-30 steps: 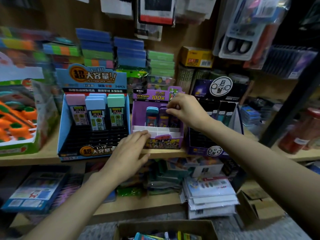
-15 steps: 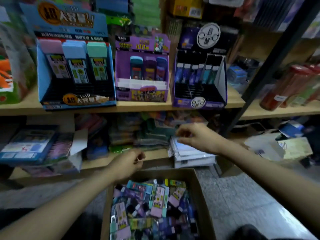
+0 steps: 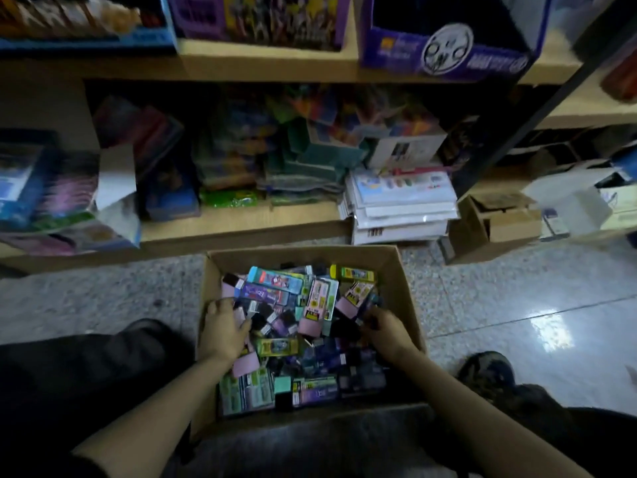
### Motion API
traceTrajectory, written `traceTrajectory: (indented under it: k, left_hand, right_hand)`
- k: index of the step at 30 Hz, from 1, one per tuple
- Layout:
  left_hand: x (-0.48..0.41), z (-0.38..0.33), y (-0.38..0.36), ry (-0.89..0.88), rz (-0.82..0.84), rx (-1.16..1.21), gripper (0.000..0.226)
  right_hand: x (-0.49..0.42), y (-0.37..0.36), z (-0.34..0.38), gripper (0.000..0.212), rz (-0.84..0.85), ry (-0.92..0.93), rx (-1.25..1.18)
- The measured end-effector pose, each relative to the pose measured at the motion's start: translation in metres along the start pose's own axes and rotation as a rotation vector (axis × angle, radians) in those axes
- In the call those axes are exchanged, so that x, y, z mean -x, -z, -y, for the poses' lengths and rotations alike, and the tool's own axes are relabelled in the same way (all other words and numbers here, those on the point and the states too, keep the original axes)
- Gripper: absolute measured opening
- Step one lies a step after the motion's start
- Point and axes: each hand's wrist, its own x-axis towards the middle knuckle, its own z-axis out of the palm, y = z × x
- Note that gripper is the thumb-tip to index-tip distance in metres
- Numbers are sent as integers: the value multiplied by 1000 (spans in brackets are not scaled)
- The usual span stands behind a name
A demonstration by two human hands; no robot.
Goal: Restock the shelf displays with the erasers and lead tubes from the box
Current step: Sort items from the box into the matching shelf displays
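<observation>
A cardboard box point(image 3: 400, 270) stands on the floor between my knees, full of loose erasers and lead tubes point(image 3: 310, 305) in pink, green, purple and dark packs. My left hand point(image 3: 224, 329) is down in the left side of the box, thumb and fingers closed around a pink eraser point(image 3: 239, 314). My right hand point(image 3: 387, 334) is in the right side, fingertips curled down among dark tubes; its grip is hidden. Only the bottom edges of the blue display point(image 3: 86, 32), the purple display point(image 3: 258, 22) and the dark purple display point(image 3: 448, 50) show on the upper shelf.
The lower shelf point(image 3: 241, 222) holds stacked notebooks and packets, with a white stack point(image 3: 400, 208) at its right end. A small open carton point(image 3: 496, 222) sits on the floor to the right. A dark shelf post point(image 3: 517, 122) slants down. My shoe point(image 3: 486, 374) is beside the box.
My view has dropped from the shelf displays to the box. Both hands came down from the purple display, past the lower shelf, and now reach in among the packs.
</observation>
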Motion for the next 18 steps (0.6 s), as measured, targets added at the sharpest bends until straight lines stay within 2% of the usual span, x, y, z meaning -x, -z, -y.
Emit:
traceTrajectory:
  k: [3,5,8,11,14,16,18]
  left_hand:
    - [19,8,-21,29,36,3,56]
    - [30,16,-34,10,80,-1,67]
    - [37,24,-43,-91,73,-71,70]
    - [39,23,-43,-179,64,-69,60]
    - [39,19,-44,-108,46,26,51]
    - [36,17,-45,-36,49,94,58]
    - [30,18,-46,-42,78,72,67]
  right_hand:
    - [-7,-22,-9,60,-41,-74,31]
    - [-8,-37,-16,68,-36,-104,44]
    - [-1,-60,-24,71,22,-67,132]
    - [8,-73,-26,70,17,10,221]
    - [8,-65,-25,55,5,146,316]
    - [5,-60,-25,53,129,314,413]
    - [2,-59,-25,63,253,399,491]
